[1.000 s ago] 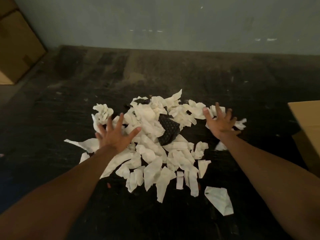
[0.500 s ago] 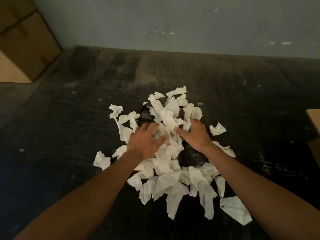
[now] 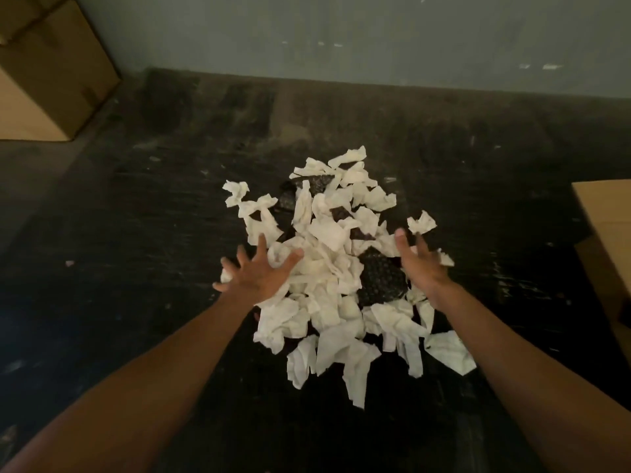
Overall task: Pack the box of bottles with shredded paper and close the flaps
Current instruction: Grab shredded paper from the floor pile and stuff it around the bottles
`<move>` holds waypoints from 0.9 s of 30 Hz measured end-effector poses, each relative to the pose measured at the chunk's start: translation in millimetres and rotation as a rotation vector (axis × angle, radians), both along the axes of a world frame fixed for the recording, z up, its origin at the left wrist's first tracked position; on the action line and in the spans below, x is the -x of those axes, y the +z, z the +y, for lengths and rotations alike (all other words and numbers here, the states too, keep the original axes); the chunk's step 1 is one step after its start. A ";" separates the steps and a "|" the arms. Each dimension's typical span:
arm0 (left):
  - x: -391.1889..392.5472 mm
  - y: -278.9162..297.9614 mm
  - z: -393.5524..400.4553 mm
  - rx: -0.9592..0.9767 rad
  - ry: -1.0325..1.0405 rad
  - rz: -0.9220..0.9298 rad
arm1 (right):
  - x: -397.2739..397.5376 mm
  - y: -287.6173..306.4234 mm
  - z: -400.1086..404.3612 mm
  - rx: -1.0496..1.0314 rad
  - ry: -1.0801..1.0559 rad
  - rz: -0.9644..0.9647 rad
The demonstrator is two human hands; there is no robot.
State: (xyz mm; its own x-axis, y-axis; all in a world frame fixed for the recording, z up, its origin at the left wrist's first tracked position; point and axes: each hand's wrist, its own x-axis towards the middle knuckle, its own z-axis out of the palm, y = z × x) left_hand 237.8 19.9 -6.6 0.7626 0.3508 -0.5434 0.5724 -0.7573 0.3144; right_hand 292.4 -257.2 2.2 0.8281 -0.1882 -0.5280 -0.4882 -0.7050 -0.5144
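Observation:
A heap of white shredded paper [image 3: 329,268] lies on the dark floor in the middle of the view. Dark dotted pieces [image 3: 380,278] show through it. My left hand [image 3: 259,273] hovers at the heap's left side with fingers spread, holding nothing. My right hand [image 3: 421,264] is at the heap's right side, palm turned inward, fingers apart and empty. A cardboard box [image 3: 611,240] sits at the right edge, only partly in view. No bottles are visible.
A second cardboard box [image 3: 47,73] stands at the back left against the grey wall [image 3: 341,32]. Loose scraps of paper [image 3: 449,351] lie at the heap's near right. Dark scuffed floor [image 3: 136,233] surrounds the heap.
Half a second ago both hands were pressed together on top of the heap. Now they have pulled apart to its two sides with fingers spread, and the heap is more bunched.

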 end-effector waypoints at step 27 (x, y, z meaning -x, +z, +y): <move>-18.5 -5.5 -27.6 -0.352 -0.764 -0.356 | -6.8 -2.1 24.4 0.442 0.812 -0.359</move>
